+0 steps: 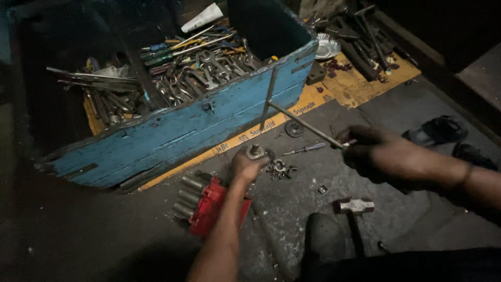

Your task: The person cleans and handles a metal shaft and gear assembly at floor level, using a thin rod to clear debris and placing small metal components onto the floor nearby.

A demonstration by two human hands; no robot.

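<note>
A flattened yellow-orange carton point(360, 86) with white and dark print lies on the floor under and beside the blue toolbox point(177, 138); its printed edge strip runs along the box front. A white tube-shaped pack point(202, 17) rests atop the tools

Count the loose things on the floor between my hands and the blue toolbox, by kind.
Screwdriver: 1
Hammer: 1
Red socket holder: 1
Round metal disc: 1
Pile of small metal parts: 1
Total: 5
</note>
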